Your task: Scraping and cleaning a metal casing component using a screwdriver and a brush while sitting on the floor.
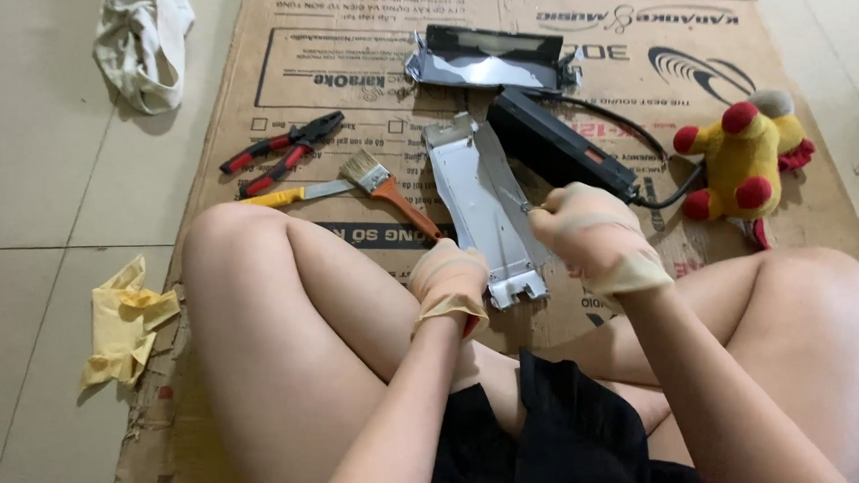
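While a person sits cross-legged on a flattened brown cardboard sheet [263,70] laid over a pale tiled floor, a long grey sheet-metal plate [480,200] is worked on between the bare knees. The plate lies lengthwise, its notched near end almost at the shins. Both hands are gloved in thin beige latex. The left hand [450,283] is curled loosely at the plate's near left corner, touching or just beside its edge — whether it grips the metal cannot be told. The right hand [592,231] is clenched around a thin silvery tool [520,199], most likely a screwdriver, whose tip is pressed against the plate's right edge.

Just behind the right hand a black rectangular box-shaped unit [555,141] is seen lying at a slant, with a black cable [646,140] curving from its far end round to its near end. Farther back rests a shiny bent metal cover [486,62].

To the left of the plate, a flat paintbrush with an orange wooden handle [386,186] is laid beside a yellow-handled tool with a metal shaft [291,195] and red-and-black pliers [284,153]. A yellow-and-red plush toy [742,159] sits at the right. Off the cardboard, a white crumpled cloth [144,31] lies at the upper left, and a crumpled yellow rag [122,320] lies near the left knee.
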